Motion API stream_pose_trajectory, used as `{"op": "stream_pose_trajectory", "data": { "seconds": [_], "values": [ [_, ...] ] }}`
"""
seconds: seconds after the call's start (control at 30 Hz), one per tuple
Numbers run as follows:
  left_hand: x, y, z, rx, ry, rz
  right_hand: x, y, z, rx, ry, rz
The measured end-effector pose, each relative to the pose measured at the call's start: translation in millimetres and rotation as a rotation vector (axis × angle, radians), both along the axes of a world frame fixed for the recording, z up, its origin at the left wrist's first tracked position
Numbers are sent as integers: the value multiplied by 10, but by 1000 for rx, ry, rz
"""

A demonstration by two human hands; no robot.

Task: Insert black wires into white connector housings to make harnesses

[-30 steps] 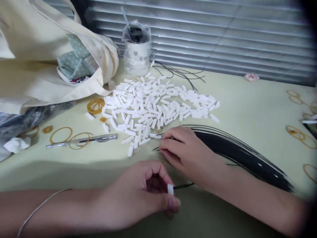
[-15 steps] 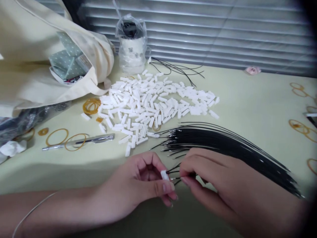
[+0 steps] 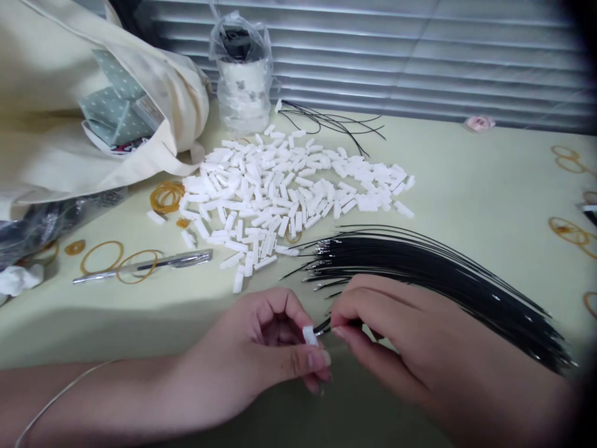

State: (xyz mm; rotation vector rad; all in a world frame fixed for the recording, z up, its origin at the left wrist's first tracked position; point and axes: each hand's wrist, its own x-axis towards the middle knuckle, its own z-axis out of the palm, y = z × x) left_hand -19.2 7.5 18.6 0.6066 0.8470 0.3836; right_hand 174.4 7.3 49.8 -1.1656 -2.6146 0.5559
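Observation:
A small white connector housing (image 3: 310,336) is pinched between the thumb and fingers of my left hand (image 3: 275,345). Black wires run out of its right side. My right hand (image 3: 387,330) is closed in a pinch on a black wire (image 3: 329,330), whose end meets the housing; how deep it sits I cannot tell. Under and behind my right hand lies a thick bundle of black wires (image 3: 420,270) with shiny metal terminals at the ends. Beyond my hands spreads a heap of loose white connector housings (image 3: 275,193).
Rubber bands (image 3: 168,198) and a clear pen (image 3: 144,266) lie on the left. A cloth bag (image 3: 181,118) leans in from the back left, beside a plastic-wrapped cup (image 3: 243,87). Finished-looking wires on a housing (image 3: 336,121) lie near the blinds (image 3: 349,56).
My right hand has moved slightly left, bringing the wire end from just short of the white connector housing up to it. The left hand keeps its hold. The view has shifted a little.

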Motion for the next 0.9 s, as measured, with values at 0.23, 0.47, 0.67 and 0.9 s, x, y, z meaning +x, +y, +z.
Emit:
{"op": "stream_pose_trajectory", "data": {
  "seconds": [0.23, 0.47, 0.67, 0.9],
  "values": [
    [-1, 4, 0, -9, -12, -4, -19, -10, 7, 13, 3, -15],
    [-10, 7, -12, -5, -23, 4, -64, -23, -4, 204, 13, 25],
    [-3, 5, -16, -13, -35, 6, -56, -36, -10, 128, 16, -20],
    [-11, 1, -20, -19, -41, 0, -48, -54, -17, 240, -10, 33]
  ]
}}
